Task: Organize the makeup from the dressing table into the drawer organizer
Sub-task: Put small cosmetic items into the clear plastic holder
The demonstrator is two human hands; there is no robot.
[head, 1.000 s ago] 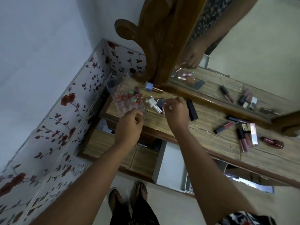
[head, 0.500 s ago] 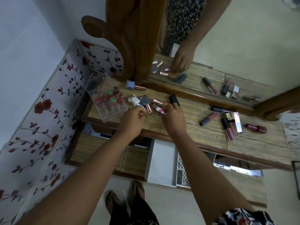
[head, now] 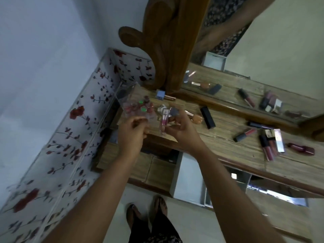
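The right hand (head: 182,130) pinches a slim clear lip gloss tube (head: 164,121) with pink liquid inside, held upright above the front edge of the wooden surface (head: 228,139), while the left hand (head: 131,132) curls beside it, its grip closed on something too blurred to make out. Just behind the left hand sits a clear organizer (head: 138,106) packed with reddish bottles, two showing green tops. To the right, a black lipstick case (head: 208,117) and a cluster of dark lip tubes (head: 268,146) lie loose on the wood.
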